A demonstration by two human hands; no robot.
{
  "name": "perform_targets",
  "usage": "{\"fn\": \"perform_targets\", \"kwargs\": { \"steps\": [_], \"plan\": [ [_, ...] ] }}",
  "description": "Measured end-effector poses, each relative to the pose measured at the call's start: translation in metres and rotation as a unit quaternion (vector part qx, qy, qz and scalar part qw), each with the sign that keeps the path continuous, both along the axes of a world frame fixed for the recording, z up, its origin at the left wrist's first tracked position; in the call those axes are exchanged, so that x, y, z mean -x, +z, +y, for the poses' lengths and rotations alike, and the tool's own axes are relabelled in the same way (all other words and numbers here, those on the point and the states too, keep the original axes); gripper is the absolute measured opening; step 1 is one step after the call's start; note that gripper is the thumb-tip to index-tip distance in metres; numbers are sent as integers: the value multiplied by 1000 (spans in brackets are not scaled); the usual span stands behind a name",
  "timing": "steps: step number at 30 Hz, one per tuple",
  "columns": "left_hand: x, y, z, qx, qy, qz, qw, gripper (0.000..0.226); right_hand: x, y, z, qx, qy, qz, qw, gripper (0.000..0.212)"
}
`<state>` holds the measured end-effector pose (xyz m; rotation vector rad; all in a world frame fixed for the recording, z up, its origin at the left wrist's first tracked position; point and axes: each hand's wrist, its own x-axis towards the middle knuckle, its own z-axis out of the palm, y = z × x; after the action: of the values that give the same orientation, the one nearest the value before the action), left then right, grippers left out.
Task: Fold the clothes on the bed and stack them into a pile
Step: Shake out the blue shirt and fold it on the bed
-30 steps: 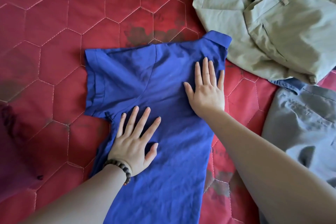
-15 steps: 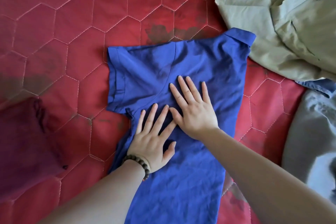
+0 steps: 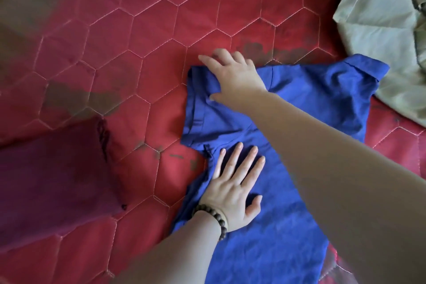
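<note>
On red hexagon-quilted bed cover (image 3: 143, 30): blue short-sleeved polo shirt (image 3: 311, 104), fold in progress.
Right hand (image 3: 232, 76) has moved from shirt body to sleeve, fingers curled gripping its edge; left hand (image 3: 232, 189) stays flat, fingers spread. Sleeve fold likely next.

No writing, label, brand mark or number can be read anywhere in the view; the blue shirt (image 3: 306, 108) shows plain cloth, with no legible tag. The red quilted bed (image 3: 143, 37) cover carries only stitched hexagons and dark stains.
</note>
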<state>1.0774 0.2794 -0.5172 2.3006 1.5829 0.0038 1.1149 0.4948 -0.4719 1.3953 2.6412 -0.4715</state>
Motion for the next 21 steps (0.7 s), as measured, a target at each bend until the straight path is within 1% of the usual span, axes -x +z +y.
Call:
{"fn": "perform_targets", "kwargs": {
  "steps": [1,2,3,4,6,7,8,11,14,18,21],
  "plan": [
    [0,-1,0,2,0,-5,1000,79,14,1,8,24,11,-26,999,93],
    [0,-2,0,3,0,-10,1000,79,26,1,16,55,16,-42,997,92],
    [0,-3,-1,3,2,-13,1000,79,36,2,22,83,15,-47,995,85],
    [1,-4,-1,2,4,-17,1000,79,43,3,26,101,12,-46,994,72],
    [2,-6,-2,-3,6,-19,1000,79,46,10,30,117,16,-33,992,37],
    [2,-6,-2,-6,6,-17,1000,80,43,14,30,122,23,-13,992,26],
    [2,-7,-2,-8,6,-13,1000,81,37,20,29,127,31,14,991,22],
    [2,-7,-3,-12,7,0,1000,84,9,43,18,137,32,110,984,20],
    [3,-7,-3,-11,12,4,1000,84,-30,61,-1,132,5,173,976,16],
    [4,-1,-2,-1,10,4,1000,81,-80,65,-33,117,-81,200,969,14],
    [6,8,-1,17,3,-7,1000,77,-111,59,-61,89,-138,205,965,20]
  ]
}}
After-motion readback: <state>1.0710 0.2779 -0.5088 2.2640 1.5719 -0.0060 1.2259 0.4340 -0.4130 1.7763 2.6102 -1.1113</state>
